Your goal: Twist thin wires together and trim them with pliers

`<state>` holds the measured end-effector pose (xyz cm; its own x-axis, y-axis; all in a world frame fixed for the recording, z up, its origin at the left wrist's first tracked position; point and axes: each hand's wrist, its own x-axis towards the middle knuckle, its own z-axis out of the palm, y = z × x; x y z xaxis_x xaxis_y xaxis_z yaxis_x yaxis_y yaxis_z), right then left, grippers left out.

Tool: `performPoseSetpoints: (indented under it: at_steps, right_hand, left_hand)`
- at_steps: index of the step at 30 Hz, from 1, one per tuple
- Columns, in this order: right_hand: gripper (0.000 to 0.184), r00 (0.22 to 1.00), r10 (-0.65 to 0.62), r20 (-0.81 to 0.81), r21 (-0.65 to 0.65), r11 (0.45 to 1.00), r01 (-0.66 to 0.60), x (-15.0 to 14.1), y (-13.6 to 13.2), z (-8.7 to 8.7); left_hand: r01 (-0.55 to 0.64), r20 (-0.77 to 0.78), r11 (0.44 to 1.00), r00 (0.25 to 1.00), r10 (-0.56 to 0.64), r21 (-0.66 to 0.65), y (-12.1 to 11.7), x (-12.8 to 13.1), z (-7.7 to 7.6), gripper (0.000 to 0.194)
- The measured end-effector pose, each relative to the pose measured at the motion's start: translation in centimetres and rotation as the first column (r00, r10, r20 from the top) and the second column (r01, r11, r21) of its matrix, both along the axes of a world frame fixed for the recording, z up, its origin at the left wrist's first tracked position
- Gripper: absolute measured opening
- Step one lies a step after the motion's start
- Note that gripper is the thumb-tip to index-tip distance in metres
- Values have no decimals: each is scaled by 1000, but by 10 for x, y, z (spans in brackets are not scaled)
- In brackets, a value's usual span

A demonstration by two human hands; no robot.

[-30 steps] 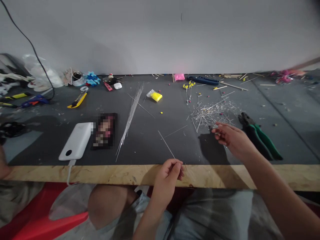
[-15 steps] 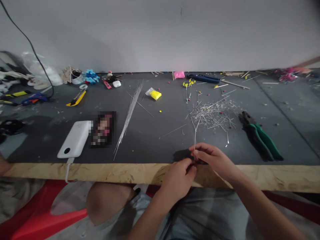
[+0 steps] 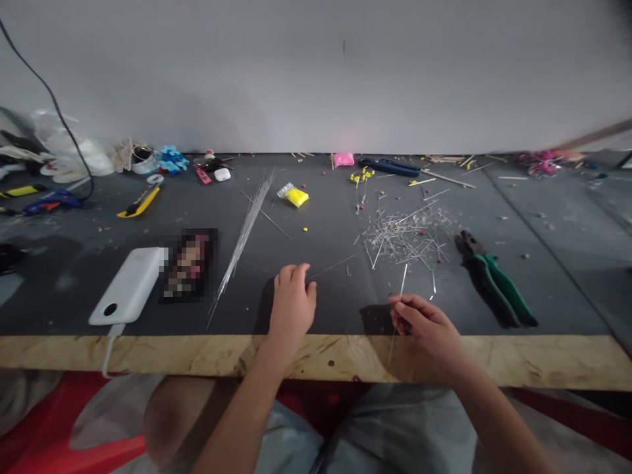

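Note:
My right hand [image 3: 428,324] is closed in a pinch at the table's front edge. From it a thin silvery wire [image 3: 403,280] sticks up, and a finer strand trails below the fingers. My left hand [image 3: 291,306] is over the table with its fingers loosely curved and the thumb apart, holding nothing that I can see. Beside its fingertips lies a single thin wire [image 3: 336,264]. Left of that hand is a bundle of long straight wires [image 3: 244,234]. Behind my right hand spreads a heap of short cut wires [image 3: 402,238].
Green-handled pliers [image 3: 498,283] lie at the right. On the left are a white power bank [image 3: 129,286] with a cable, a blurred-out dark object [image 3: 190,266] and a yellow cutter knife [image 3: 141,201]. A yellow packet [image 3: 297,197] and pink packet [image 3: 344,160] lie farther back.
My left hand has let go and moved left and forward, away from my right hand. The right hand keeps the wire, now tilted to the right. The view has shifted slightly.

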<state>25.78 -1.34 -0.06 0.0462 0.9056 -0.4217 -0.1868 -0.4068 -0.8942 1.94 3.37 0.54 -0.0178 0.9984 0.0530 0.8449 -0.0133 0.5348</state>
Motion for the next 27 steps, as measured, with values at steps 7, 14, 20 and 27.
performPoseSetpoints:
  at_steps: [7, 14, 20, 27]
  right_hand:
    - [24, 1000, -1, -15, 30, 1000, 2, 0, -3, -4]
    - [23, 999, -21, -30, 22, 1000, 22, -1, -1, -4]
    - [25, 999, -33, -28, 27, 999, 34, 0, -2, -5]
    - [27, 999, -52, -11, 36, 998, 52, -2, -3, -3]
  left_hand:
    - [56, -131, 998, 990, -60, -37, 5, -17, 5, 26]
    - [87, -198, 993, 975, -100, -73, 5, -15, 12, 23]
    - [103, -180, 986, 976, -125, -130, 9, -21, 15, 23]
    - [90, -160, 980, 980, -118, -177, 12, -26, 17, 22]
